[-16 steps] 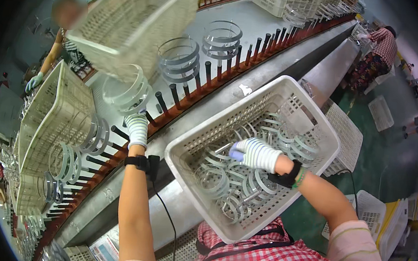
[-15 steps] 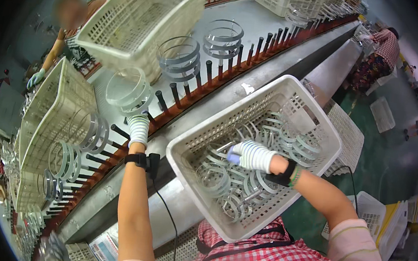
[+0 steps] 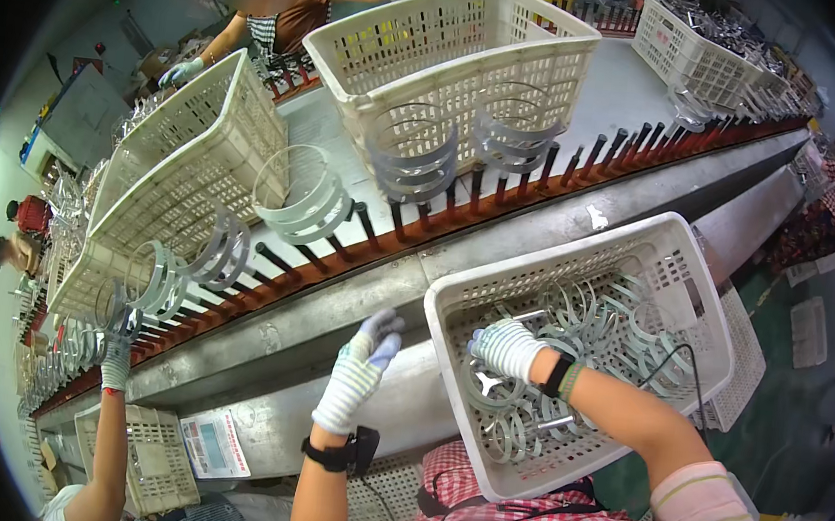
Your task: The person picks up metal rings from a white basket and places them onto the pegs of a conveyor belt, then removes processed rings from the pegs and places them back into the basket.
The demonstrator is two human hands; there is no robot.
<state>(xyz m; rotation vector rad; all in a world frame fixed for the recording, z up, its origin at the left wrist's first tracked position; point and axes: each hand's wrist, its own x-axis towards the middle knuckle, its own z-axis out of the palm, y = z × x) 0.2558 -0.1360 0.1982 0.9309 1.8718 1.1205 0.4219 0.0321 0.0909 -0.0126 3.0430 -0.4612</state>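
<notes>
My left hand (image 3: 356, 375), in a striped white-and-grey glove, hovers before the steel bench edge, fingers apart and nothing in them. My right hand (image 3: 510, 348), in a similar glove, reaches into a white plastic basket (image 3: 589, 232) among many pale metal ring parts (image 3: 588, 317). Its fingers are curled down among the parts; what they hold, if anything, is hidden. Beyond the hands, a row of black-tipped pegs (image 3: 366, 223) runs along the bench. Banded metal rings stand on some pegs, among them a hoop-shaped ring part (image 3: 304, 204) and a darker ring part (image 3: 411, 154).
White baskets (image 3: 447, 62) stand on the bench; one at the far right (image 3: 693, 56) is heaped with metal parts. A co-worker's gloved hand (image 3: 116, 362) touches rings at left; another person (image 3: 291, 7) stands across the bench. A black cable (image 3: 693, 372) crosses my basket.
My left hand has come away from the ring on the pegs and drawn back toward me. My right hand stays in the basket, its fingers lower. The view has swung left.
</notes>
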